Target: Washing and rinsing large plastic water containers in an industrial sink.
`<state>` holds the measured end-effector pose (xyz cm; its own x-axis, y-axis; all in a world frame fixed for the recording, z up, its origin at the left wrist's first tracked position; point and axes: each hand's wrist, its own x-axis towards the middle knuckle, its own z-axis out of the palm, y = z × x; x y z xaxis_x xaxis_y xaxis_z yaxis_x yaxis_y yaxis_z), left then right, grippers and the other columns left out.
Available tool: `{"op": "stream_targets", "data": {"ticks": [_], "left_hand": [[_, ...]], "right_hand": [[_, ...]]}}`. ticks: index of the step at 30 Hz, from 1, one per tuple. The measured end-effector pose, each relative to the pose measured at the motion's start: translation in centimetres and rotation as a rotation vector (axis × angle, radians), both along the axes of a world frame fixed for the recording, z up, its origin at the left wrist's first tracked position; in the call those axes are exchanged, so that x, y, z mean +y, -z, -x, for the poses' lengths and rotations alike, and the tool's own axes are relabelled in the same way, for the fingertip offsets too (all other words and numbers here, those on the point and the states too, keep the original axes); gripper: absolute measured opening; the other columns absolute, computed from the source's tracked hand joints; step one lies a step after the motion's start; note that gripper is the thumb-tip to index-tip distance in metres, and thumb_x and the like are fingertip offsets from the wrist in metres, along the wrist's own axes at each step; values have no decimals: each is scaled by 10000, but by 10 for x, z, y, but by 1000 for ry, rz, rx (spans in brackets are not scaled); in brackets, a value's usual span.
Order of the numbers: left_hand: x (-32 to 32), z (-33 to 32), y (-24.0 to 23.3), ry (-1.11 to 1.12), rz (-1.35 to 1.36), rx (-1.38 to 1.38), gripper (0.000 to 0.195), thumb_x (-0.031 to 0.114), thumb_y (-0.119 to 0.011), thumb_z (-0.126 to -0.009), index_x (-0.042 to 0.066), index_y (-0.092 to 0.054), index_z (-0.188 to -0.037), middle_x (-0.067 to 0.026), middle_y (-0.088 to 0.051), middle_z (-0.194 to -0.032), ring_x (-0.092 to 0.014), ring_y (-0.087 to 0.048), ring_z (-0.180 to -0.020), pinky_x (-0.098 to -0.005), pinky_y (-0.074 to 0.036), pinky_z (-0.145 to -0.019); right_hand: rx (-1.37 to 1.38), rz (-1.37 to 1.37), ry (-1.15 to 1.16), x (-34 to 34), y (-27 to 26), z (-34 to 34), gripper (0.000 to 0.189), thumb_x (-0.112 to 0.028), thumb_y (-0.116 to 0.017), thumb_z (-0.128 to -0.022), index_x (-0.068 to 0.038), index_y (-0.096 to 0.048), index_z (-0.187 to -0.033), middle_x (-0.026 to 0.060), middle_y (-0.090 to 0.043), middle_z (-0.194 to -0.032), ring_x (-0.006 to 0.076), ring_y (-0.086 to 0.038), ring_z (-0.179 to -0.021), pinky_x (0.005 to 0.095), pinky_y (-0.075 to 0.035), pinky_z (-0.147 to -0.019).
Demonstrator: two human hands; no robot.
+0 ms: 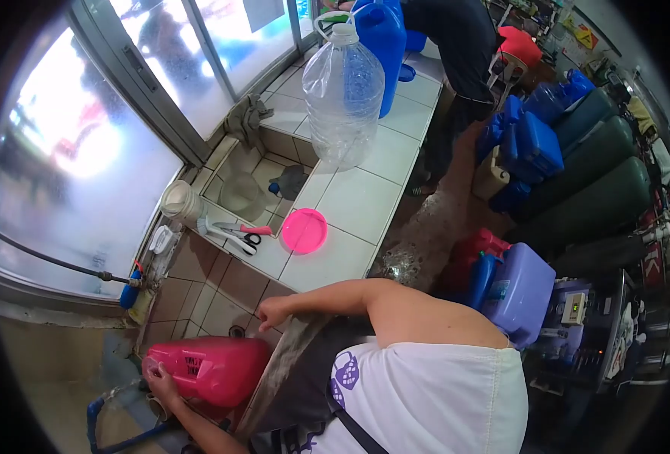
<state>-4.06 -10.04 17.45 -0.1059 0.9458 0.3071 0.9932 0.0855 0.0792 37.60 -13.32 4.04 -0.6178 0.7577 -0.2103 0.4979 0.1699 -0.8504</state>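
A pink plastic jug (221, 369) bearing dark writing lies on its side in the tiled basin before me. My left hand (162, 383) grips its neck end. Above the basin hangs my right hand (272, 313), nothing in it, its fingers loosely bent and one pointing down. On the tiled counter, a round pink lid (305, 231) lies near black-handled scissors (249, 238), a pink-handled knife (255, 230) and a white-handled brush (230, 235). A large clear plastic bottle (343, 102) stands upright farther along, beside a blue jug (383, 57).
A small tiled sink (215, 184) holds a translucent container. A white bucket (181, 201) stands at its corner. Another person in dark clothes (457, 45) bends at the counter's far end. Blue containers (539, 144), green tanks (607, 193) and a lilac jug (519, 289) are on the right.
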Motion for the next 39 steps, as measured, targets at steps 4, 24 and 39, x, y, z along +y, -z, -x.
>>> {"op": "stream_targets", "data": {"ticks": [4, 24, 39], "left_hand": [[11, 10, 4, 75, 14, -253, 328, 264, -628, -848, -62, -608, -871, -239, -634, -817, -369, -605, -741, -438, -469, -700], [47, 88, 17, 150, 154, -1115, 425, 349, -440, -952, -32, -589, -1070, -162, -622, -1067, -238, -582, -1038, -379, -471, -895], [25, 46, 3, -331, -113, -1677, 774, 715, -391, -858, 13, -590, -1117, -145, -556, -1189, -293, -521, -1150, -419, -460, -942]], "right_hand": [[-287, 180, 32, 4, 41, 5, 408, -425, -692, -774, -27, -707, -868, 192, -675, -868, 317, -655, -819, 410, -508, -730], [-343, 251, 34, 7, 30, 8, 383, -363, -720, -780, -4, -696, -911, 163, -682, -830, 285, -659, -698, 399, -520, -638], [464, 9, 230, 91, -183, 156, 406, -419, -659, -771, -17, -675, -820, 179, -664, -840, 318, -647, -822, 433, -498, -717]]}}
